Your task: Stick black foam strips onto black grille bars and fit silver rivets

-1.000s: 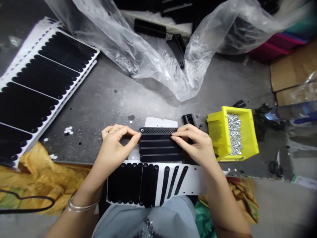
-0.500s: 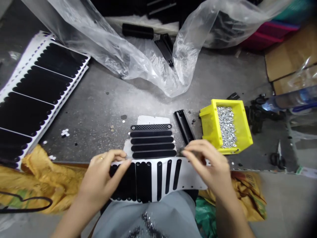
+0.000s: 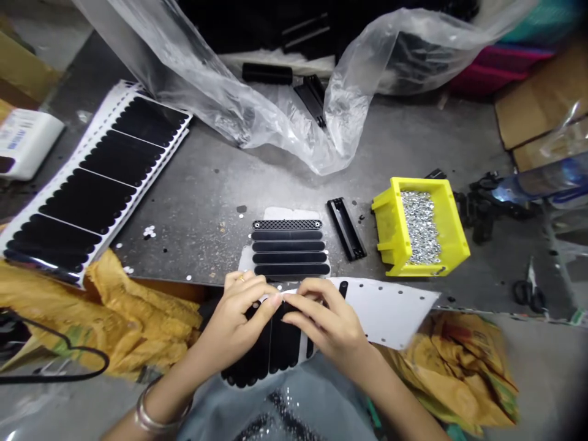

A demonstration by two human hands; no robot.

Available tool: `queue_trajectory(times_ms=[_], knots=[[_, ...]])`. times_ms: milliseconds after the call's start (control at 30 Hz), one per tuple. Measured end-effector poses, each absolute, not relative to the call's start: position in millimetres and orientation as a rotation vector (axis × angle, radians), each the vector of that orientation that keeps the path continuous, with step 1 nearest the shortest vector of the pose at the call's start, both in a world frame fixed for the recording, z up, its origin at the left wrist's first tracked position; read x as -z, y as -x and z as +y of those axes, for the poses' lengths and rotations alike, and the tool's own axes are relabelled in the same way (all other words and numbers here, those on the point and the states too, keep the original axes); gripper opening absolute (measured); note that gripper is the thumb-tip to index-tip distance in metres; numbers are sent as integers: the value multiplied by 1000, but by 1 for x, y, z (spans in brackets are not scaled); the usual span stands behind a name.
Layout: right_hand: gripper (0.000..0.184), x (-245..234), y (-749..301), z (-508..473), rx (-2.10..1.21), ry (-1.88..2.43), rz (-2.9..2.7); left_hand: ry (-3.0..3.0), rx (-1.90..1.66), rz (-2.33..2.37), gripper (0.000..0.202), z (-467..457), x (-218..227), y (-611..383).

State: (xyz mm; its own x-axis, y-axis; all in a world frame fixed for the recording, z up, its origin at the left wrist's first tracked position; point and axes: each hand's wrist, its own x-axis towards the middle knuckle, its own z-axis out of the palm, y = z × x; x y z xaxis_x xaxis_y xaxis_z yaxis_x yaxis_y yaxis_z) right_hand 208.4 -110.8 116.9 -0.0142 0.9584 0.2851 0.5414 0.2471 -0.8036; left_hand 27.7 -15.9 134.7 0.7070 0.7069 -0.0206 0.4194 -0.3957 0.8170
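Note:
A white backing sheet (image 3: 388, 309) with black rounded strip stickers (image 3: 283, 343) lies across the front table edge and my lap. My left hand (image 3: 248, 306) is closed on the sheet's upper edge, thumb and forefinger pinched together. Right beside it, my right hand (image 3: 326, 318) has its fingertips drawn together at the same edge. Whatever lies between those fingertips is too small to make out. Beyond my hands, several black strips (image 3: 291, 258) lie in a row below a black strip with a crosshatched face (image 3: 287, 225). A black channel-shaped part (image 3: 346, 229) rests to their right.
A yellow bin (image 3: 452, 236) holds small silver metal pieces (image 3: 420, 226). Stacked sticker sheets (image 3: 110, 165) lie at left. Clear plastic film (image 3: 275, 135) drapes over the back. Scissors (image 3: 529, 291) lie at the right front edge; yellow sacks (image 3: 151, 306) hang below the table.
My right hand has moved left, from the sheet's right part to beside my left hand. More of the sheet's bare right end shows now. The view has shifted left.

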Motion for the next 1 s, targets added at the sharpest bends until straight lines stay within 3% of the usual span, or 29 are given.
queue_trajectory(times_ms=[133,267,367,467,567,733,1000], knots=[[13,-118,-225,-122,-916,1297,-1521,-2153,-584,933,20,-14,-122,-25],[11,-134,-258,-133,-1342,1148,-1192,-2493,-765,1022,13,-19,-107,-15],[19,-146,-270,-112,-1147,1245,-1028,-2596,-783,958,4,-19,-103,-9],[32,-148,-262,-65,-669,1555,-1399,-2479,-877,1167,12,2,-110,-11],[38,-137,-245,-17,-400,1556,-1773,-2205,-796,1374,12,40,-116,-20],[15,-117,-234,21,-347,1446,-2050,-1992,-582,1288,19,81,-108,-30],[16,-113,-234,25,-450,1425,-2024,-1915,-627,1254,19,79,-100,-31]])
